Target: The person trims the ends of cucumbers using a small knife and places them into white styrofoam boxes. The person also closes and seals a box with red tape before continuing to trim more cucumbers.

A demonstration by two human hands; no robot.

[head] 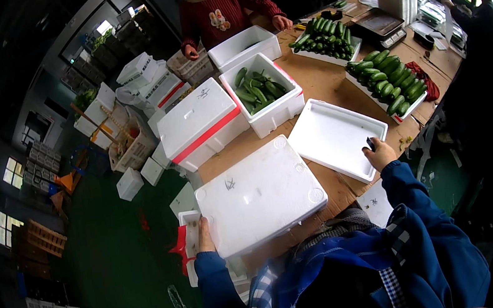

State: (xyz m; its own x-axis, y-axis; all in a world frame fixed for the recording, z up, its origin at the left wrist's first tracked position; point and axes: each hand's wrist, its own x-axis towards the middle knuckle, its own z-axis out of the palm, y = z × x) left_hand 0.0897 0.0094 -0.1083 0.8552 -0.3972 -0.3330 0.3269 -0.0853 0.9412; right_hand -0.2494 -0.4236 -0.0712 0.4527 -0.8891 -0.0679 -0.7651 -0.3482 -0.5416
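My left hand (205, 235) lies against the left side of a lidded white foam box (257, 195) with a handwritten mark on top. At the right, my right hand (379, 154) has a small dark object (371, 144) between thumb and fingers, over the near right rim of a shallow white foam lid (333, 134); its kind cannot be told. Behind the near box is another lidded foam box (198, 116) with red tape. Beside that, an open foam box (270, 117) holds green cucumbers (259, 91).
Two foam trays of cucumbers (389, 79) (324, 36) and a weighing scale (377, 27) stand at the table's right. A co-worker in a red sweater (226, 10) is across the table, by an empty-looking foam box (243, 48). Foam boxes and a crate (131, 144) sit at left.
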